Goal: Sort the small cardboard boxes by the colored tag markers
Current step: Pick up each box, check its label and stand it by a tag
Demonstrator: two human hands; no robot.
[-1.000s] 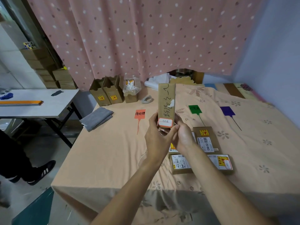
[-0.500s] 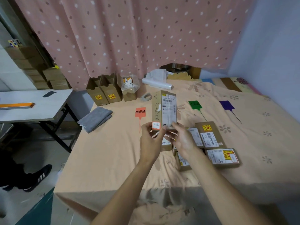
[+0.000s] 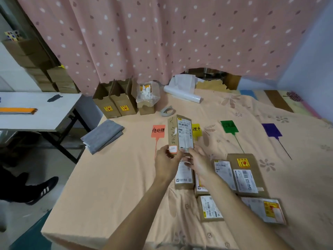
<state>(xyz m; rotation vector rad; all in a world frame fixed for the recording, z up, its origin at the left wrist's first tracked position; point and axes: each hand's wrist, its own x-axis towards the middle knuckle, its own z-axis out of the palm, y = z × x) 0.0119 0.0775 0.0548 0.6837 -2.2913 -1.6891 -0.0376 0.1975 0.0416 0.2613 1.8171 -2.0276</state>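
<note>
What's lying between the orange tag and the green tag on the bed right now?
In the head view, a yellow tag lies between the orange tag and the green tag, partly hidden by the held box that both hands hold upright.

A makeshift parcel-sorting area in a domestic room. A pink dotted curtain (image 3: 162,38) spans the upper frame, and a floral peach bedspread (image 3: 111,177) serves as the work surface. Labelled cardboard parcels (image 3: 245,174) lie at lower right; open cartons with fragile stickers (image 3: 115,101) stand at centre left. Stacked boxes (image 3: 43,69) line the upper left, beside a white folding table (image 3: 39,112). A roll of plastic film (image 3: 182,93) lies near the curtain's lower edge.
</note>
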